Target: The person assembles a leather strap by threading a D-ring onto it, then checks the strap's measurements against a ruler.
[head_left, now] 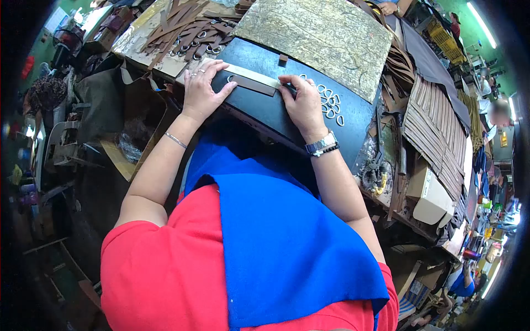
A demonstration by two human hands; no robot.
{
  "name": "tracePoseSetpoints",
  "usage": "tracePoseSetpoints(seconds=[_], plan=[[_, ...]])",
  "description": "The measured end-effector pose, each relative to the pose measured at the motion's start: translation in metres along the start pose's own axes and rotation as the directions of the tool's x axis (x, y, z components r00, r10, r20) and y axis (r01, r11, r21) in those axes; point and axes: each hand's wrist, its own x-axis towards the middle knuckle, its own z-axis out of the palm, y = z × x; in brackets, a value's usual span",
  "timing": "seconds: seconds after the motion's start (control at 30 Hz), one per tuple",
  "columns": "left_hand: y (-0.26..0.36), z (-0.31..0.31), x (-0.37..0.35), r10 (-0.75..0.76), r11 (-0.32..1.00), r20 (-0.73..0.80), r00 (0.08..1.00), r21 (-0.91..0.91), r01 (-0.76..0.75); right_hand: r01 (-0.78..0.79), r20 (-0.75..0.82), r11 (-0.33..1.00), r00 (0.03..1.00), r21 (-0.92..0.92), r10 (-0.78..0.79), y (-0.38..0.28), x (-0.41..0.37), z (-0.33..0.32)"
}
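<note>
A brown leather strap [253, 85] lies on the black work board [248, 113], a metal ring at its left end. Along its far edge runs a pale flat strip [254, 75]. My left hand [204, 91] grips the strap's left end with the thumb, its fingers over the end of the pale strip. At the other end, my right hand [303, 105] pinches the strap and strip between thumb and bent fingers; the fingertips partly hide the contact. Several metal D-rings [330, 102] are scattered right beside my right hand. A small brown block [283, 57] sits beyond the strip.
A large mottled board [320, 38] covers the far side. Brown straps with rings [199, 41] are heaped at the far left. Rows of brown strips [433, 129] lie on the right, near a pale box [430, 196]. Another person's hand [388, 7] shows at the top.
</note>
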Motion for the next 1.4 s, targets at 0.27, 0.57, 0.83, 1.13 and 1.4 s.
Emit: tracePoseSetpoints(seconds=[0.27, 0.57, 0.83, 1.13, 1.4], plan=[[-0.015, 0.009, -0.002, 0.043, 0.999, 0.043, 0.998, 0.028, -0.044, -0.021, -0.027, 0.999, 0.999, 0.026, 0.021, 0.003, -0.001, 0.001], [-0.009, 0.003, 0.001, 0.038, 0.999, 0.094, 0.995, -0.006, -0.037, -0.052, -0.043, 0.993, 0.997, 0.106, 0.056, 0.003, 0.0, 0.003], [-0.012, 0.007, 0.004, 0.081, 0.995, 0.084, 0.993, -0.059, -0.076, -0.117, -0.042, 0.982, 0.991, 0.148, 0.124, 0.003, -0.001, 0.004], [-0.012, 0.007, 0.004, 0.058, 0.997, 0.12, 0.991, -0.058, -0.051, -0.107, -0.024, 0.984, 0.993, 0.143, 0.111, 0.004, -0.001, 0.003], [-0.015, 0.012, 0.003, 0.09, 0.994, 0.076, 0.993, -0.067, -0.085, -0.117, -0.026, 0.985, 0.992, 0.125, 0.121, 0.002, -0.001, 0.001]])
